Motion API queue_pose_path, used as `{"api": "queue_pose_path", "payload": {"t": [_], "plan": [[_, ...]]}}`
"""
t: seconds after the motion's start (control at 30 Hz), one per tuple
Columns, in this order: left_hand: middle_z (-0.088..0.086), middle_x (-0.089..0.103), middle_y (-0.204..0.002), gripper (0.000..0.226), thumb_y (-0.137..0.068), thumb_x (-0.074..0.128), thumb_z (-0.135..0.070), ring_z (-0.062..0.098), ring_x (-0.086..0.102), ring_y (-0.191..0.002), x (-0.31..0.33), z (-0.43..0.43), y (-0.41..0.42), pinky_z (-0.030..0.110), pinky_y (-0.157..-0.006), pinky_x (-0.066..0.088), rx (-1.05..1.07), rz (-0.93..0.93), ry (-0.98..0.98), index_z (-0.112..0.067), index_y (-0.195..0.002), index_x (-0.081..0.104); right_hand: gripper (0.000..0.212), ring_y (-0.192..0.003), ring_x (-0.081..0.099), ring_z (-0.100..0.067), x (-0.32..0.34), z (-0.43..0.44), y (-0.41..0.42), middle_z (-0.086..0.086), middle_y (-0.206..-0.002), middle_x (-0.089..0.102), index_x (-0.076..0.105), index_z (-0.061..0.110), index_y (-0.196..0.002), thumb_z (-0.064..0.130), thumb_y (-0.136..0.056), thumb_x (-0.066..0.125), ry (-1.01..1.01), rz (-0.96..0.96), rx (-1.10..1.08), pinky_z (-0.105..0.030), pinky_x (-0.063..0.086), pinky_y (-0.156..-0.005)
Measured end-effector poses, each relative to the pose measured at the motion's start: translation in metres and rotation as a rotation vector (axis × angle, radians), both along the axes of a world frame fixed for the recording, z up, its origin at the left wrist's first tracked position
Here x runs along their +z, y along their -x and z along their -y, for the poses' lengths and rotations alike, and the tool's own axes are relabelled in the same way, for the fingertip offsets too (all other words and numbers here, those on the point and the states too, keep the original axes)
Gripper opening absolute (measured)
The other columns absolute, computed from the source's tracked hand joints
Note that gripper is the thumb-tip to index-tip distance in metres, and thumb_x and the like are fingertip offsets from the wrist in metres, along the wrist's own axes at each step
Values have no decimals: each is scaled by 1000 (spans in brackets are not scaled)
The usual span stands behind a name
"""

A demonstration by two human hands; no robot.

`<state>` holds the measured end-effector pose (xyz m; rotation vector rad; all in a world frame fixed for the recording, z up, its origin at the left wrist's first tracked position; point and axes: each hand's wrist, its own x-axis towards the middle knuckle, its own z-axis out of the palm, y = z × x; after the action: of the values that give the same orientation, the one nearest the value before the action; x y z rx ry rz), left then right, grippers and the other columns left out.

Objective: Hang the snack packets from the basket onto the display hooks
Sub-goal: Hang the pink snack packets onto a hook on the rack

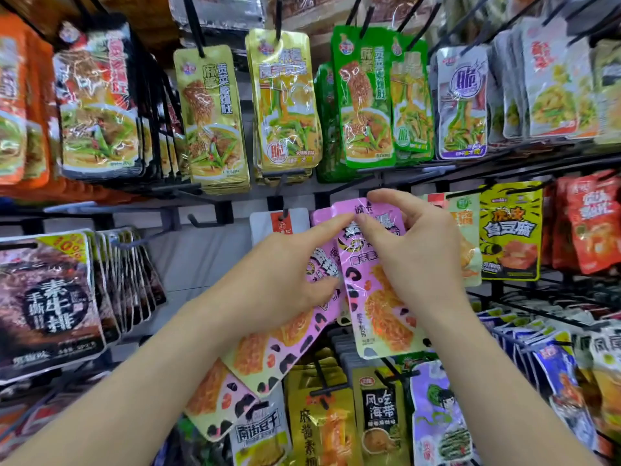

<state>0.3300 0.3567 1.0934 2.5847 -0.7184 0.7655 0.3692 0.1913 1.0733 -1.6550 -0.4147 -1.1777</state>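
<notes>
While aloft, two hands (275, 280) (420, 260), three pink packets (379, 307) (265, 351) (215, 398)

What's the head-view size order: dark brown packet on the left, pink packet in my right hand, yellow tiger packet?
1. dark brown packet
2. pink packet, held nearer the camera, so true size unsure
3. yellow tiger packet

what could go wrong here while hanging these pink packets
1. The left grip holds the fanned pink plastic snack packets tilted, and the lowest ones could slide out and drop.
2. The right grip pinches the front pink plastic snack packet right at its top edge, so the fingers may get in the way when threading it onto a hook.
3. The white hanging packet with a red label sits close by and could be knocked.
</notes>
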Motion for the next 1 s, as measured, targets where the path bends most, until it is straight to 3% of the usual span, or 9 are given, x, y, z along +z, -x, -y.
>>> {"api": "queue_pose_path", "payload": {"t": [0.13,0.27,0.33,0.4,0.5,0.63,0.77,0.9,1.0], "plan": [[-12,40,-43,73,-88,65,-32,10,32,-40,2,-2,0,19,-41,26,-13,-12,-2,-54,-144,24,30,-59,52,7,5,3,6,20,-76,60,70,29,-113,38,-85,71,140,-32,-87,-7,34,-56],[-28,49,-48,70,-88,65,-34,8,37,-42,5,-3,-1,15,-43,30,-1,-8,-33,-44,-147,29,31,-88,64,-8,9,4,5,11,-101,71,69,28,-117,34,-86,70,226,-101,-119,-28,51,-79],[-19,52,-51,71,-88,66,-36,6,39,-43,5,-4,-3,13,-46,32,11,3,-37,-40,-148,29,30,-76,61,1,6,2,-1,16,-89,69,70,24,-116,29,-86,71,132,-133,6,-22,50,-70],[-10,50,-57,72,-88,64,-38,3,42,-46,5,-4,-5,14,-48,32,28,18,-61,-39,-150,27,31,-86,62,-1,3,0,-4,11,-100,71,70,23,-117,27,-87,70,74,-154,64,-23,51,-80],[2,65,-91,69,-89,63,-38,-1,48,-51,4,-6,-10,10,-53,35,42,32,-90,-40,-149,28,32,-81,57,-10,1,-3,-6,7,-95,68,68,25,-120,33,-89,67,141,-136,-40,-28,49,-81],[-12,56,-135,64,-86,65,-39,-1,60,-71,11,-21,-8,12,-72,39,79,87,-33,-41,-144,38,39,-72,56,-19,-1,-2,-5,0,-105,71,61,30,-128,40,-91,63,294,-121,-176,-37,53,-77],[-6,66,-120,66,-81,67,-41,12,62,-88,10,-25,-6,26,-87,50,24,49,54,-50,-140,38,52,-90,55,-22,-3,-3,-7,0,-104,52,50,35,-135,48,-87,64,426,-196,-261,-32,43,-71],[-8,54,-63,69,-86,65,-32,3,48,-50,1,-8,-17,15,-50,36,59,-43,-65,-43,-145,32,59,-88,49,-21,-7,-7,-14,1,-99,40,45,35,-138,45,-85,68,468,-186,-349,-30,37,-67],[-2,48,-60,78,-87,63,-32,6,44,-52,0,-2,-31,20,-49,31,121,-95,-145,-38,-152,19,54,-82,43,-20,-5,-7,-20,1,-96,37,48,33,-137,35,-87,68,438,-163,-384,-29,34,-66]]}}
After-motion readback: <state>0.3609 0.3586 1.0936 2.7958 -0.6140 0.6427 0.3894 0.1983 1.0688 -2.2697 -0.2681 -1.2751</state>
